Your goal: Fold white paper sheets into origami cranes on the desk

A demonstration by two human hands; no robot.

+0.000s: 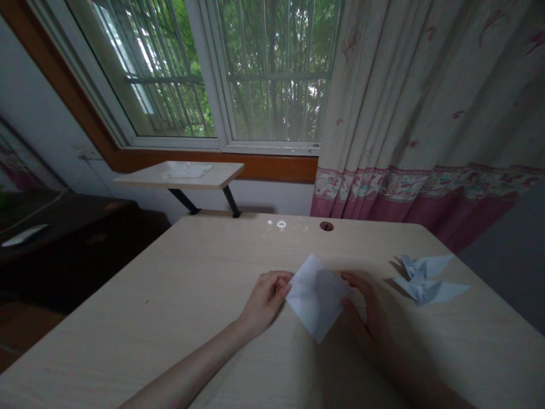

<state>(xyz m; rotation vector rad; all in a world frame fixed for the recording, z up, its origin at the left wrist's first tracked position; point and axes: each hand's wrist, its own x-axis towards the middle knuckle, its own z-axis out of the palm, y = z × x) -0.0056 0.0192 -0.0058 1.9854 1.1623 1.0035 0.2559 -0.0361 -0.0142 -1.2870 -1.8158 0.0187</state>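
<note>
A white square sheet of paper [318,298], turned so that one corner points toward me, is a little above or on the desk; I cannot tell which. My left hand [266,298] is closed, pinching its left corner between thumb and fingers. At the right corner is my right hand [366,312], thumb and forefinger spread apart around the paper's edge, with the other fingers in shadow. Two folded paper cranes [419,287] lie close together to the right of my right hand.
The pale wooden desk [183,295] has a round cable hole [326,226] near its back edge. A small raised shelf [227,172] at the back left carries crumpled white paper or plastic [187,170]. A patterned curtain [383,113] hangs behind the desk.
</note>
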